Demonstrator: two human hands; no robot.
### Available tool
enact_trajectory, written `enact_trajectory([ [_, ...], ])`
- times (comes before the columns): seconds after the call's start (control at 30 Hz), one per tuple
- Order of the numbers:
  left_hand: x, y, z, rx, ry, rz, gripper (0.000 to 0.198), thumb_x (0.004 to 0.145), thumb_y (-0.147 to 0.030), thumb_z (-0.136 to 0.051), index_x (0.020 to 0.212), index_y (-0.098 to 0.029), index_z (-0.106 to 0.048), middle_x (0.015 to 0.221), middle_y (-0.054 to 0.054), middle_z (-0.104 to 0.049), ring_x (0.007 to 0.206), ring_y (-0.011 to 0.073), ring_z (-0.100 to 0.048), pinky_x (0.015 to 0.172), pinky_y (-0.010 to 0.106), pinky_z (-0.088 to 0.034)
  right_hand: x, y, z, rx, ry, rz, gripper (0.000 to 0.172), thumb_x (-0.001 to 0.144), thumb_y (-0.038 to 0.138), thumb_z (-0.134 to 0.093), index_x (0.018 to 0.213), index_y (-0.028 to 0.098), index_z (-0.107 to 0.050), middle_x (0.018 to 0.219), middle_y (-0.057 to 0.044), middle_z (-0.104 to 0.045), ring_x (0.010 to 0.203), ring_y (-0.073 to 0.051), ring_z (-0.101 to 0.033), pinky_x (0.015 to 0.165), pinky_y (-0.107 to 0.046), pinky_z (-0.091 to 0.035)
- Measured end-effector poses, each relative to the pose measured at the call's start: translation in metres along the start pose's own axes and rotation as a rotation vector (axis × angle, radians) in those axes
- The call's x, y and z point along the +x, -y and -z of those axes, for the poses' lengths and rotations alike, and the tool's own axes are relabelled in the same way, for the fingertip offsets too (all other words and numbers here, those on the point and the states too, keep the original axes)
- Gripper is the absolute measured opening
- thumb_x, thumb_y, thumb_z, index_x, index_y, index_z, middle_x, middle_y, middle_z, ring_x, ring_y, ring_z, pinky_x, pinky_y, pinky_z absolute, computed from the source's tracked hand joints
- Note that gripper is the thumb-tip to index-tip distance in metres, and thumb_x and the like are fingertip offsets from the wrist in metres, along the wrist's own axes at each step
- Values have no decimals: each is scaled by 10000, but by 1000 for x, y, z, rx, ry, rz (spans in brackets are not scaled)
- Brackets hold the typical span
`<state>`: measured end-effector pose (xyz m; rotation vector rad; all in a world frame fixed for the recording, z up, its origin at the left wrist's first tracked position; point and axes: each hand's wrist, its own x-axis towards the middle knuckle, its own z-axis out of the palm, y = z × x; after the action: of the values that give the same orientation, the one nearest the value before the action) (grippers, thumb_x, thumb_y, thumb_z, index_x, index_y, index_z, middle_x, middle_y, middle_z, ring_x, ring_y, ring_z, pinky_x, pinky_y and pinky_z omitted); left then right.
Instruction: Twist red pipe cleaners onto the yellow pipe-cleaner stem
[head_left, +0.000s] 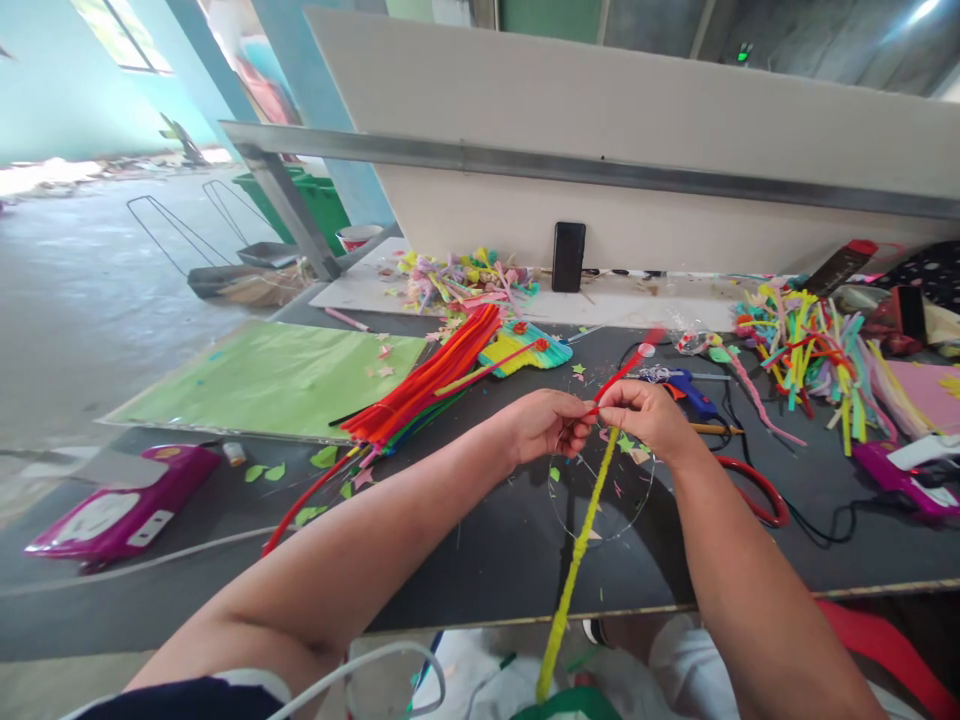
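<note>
My left hand (553, 424) and my right hand (643, 412) meet above the dark table, fingertips pinched close together. Both are closed on a red pipe cleaner (621, 374), whose upper end sticks up and is blurred. From under my right fingers a long yellow pipe cleaner (581, 548) hangs down past the table edge. A thin wire ring (643, 508) hangs below the hands; how it joins the pipe cleaners is hidden by my fingers. To the left lies a bundle of red and orange pipe cleaners (431, 382), with a yellow and teal pipe-cleaner piece (529, 345) beside it.
Piles of coloured pipe cleaners (469, 278) lie at the back and right. A phone (568, 258) leans against the white board. A blue glue gun (694, 393) with cords and red-handled scissors (769, 500) lie right. Green sheets (270, 378) and a purple packet (139, 500) lie left.
</note>
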<state>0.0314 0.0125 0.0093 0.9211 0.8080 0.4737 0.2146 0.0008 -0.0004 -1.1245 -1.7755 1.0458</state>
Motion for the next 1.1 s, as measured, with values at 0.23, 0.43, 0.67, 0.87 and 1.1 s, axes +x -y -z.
enact_trajectory([
  [0.23, -9, -2, -6, 926, -527, -792, 120, 798, -258, -549, 860, -165, -591, 809, 32, -609, 764, 137, -566, 725, 267, -459, 3, -9, 7, 105, -79, -73, 216, 685, 370, -681, 724, 169, -613, 642, 3, -564, 581, -122, -496, 562, -258, -398],
  [0.43, -10, 5, -4, 1295, -397, -1031, 210, 877, -227, -450, 952, -164, -636, 955, 86, -639, 949, 172, -568, 869, 296, -434, 3, -6, 4, 114, -80, -73, 249, 662, 387, -704, 720, 162, -615, 638, 2, -568, 583, -122, -497, 559, -257, -397],
  [0.67, -5, 5, -7, 1185, -494, -920, 112, 813, -204, -546, 803, -166, -651, 806, 35, -659, 790, 142, -577, 763, 253, -426, 3, -3, 2, -37, -75, 11, 180, 712, 338, -656, 740, 163, -622, 672, -7, -598, 635, -141, -534, 598, -260, -423],
  [0.87, 0, 5, -10, 1006, -536, -582, 123, 754, -200, -545, 678, -152, -630, 629, 8, -602, 597, 114, -507, 551, 223, -355, 3, -4, -1, -311, -89, 102, 134, 738, 306, -634, 722, 173, -636, 670, -14, -615, 639, -149, -553, 602, -261, -415],
  [1.1, 8, 7, 0, 649, -343, -358, 158, 776, -313, -504, 755, -165, -556, 484, -31, -539, 453, 102, -501, 472, 202, -373, 5, -5, 6, 26, -44, -59, 227, 772, 400, -608, 838, 187, -653, 734, -27, -659, 629, -164, -597, 604, -286, -454],
])
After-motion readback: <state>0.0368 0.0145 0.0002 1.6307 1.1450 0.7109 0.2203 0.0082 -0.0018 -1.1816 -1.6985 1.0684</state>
